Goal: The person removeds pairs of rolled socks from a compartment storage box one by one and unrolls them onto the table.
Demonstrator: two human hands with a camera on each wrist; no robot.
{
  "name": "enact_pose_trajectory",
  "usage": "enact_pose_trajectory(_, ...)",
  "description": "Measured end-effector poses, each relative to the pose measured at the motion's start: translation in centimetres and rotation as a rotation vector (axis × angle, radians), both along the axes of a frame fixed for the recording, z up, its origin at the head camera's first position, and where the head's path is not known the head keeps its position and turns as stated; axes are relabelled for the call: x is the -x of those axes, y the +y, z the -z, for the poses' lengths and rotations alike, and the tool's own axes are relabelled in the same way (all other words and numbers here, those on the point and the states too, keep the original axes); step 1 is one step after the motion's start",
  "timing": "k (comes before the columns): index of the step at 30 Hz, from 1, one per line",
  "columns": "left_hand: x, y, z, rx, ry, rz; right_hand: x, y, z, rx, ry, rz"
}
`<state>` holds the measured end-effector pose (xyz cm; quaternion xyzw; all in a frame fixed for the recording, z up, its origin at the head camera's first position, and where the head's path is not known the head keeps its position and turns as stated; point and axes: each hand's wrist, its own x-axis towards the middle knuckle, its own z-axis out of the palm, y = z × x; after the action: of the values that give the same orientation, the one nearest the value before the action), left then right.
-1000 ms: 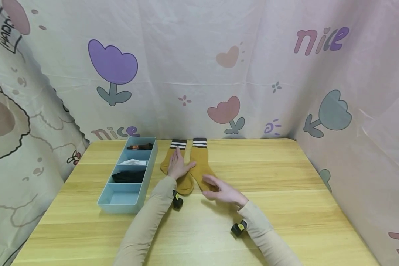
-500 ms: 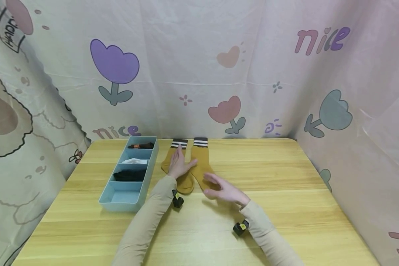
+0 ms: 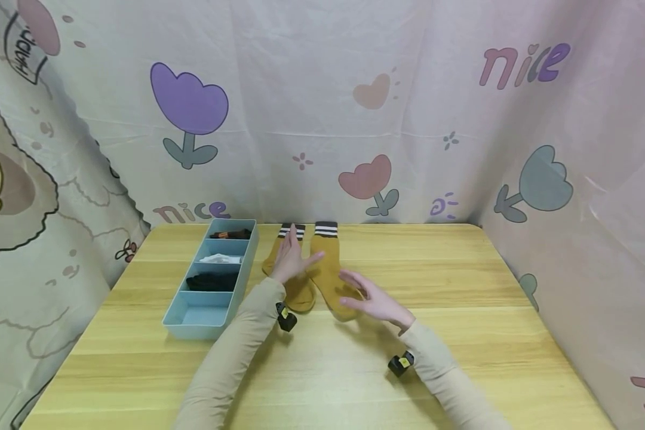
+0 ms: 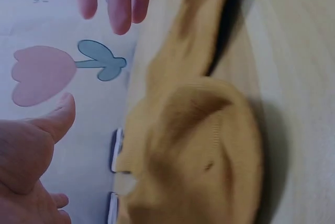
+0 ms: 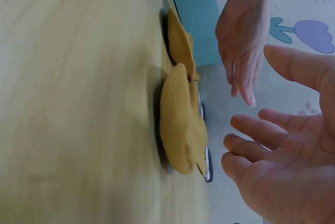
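Note:
Two mustard-yellow socks lie side by side on the wooden table, with dark, white-striped cuffs toward the wall. My left hand (image 3: 292,260) is over the left sock (image 3: 301,298), hiding part of its leg. To the right, my right hand (image 3: 373,298) is beside the foot of the right sock (image 3: 326,263). In the right wrist view, the right hand (image 5: 288,156) and left hand (image 5: 243,46) hover apart from the socks, fingers loosely extended. The left wrist view shows the near sock (image 4: 209,140) lying somewhat puffed. Neither hand holds anything.
A light blue divided box (image 3: 242,283) stands left of the socks. Its compartments hold a dark item with orange (image 3: 231,235), a white item (image 3: 220,259) and a black item (image 3: 212,282); the front compartment is bare. A printed curtain (image 3: 301,107) surrounds the table (image 3: 435,263).
My right hand has moved slightly right, uncovering more of the right sock's foot. The left hand has shifted a little upward in view. The head view has turned slightly left.

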<state>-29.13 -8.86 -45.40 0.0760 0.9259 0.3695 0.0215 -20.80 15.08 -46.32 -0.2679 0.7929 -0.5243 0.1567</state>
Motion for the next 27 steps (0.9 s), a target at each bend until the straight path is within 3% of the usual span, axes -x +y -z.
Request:
enact_pose_trajectory(5,-0.2,0.0,-1.4,-0.025,0.003,0.029,0.0,0.4,-0.9,0.007,0.017,0.013)
enact_pose_trajectory(13,-1.0,-1.1,-3.6,-0.089,-0.063,0.052,0.0,0.5,-1.7,0.024,0.058,0.029)
enact_pose_trajectory(19,-2.4,-2.7,-4.5,-0.123,-0.113,0.067,0.0,0.2,-2.3,0.032,0.049,0.039)
enact_pose_trajectory(27,-4.5,-6.1,-5.1,-0.165,-0.147,0.137,0.1,-0.5,-3.5,0.035,0.027,0.048)
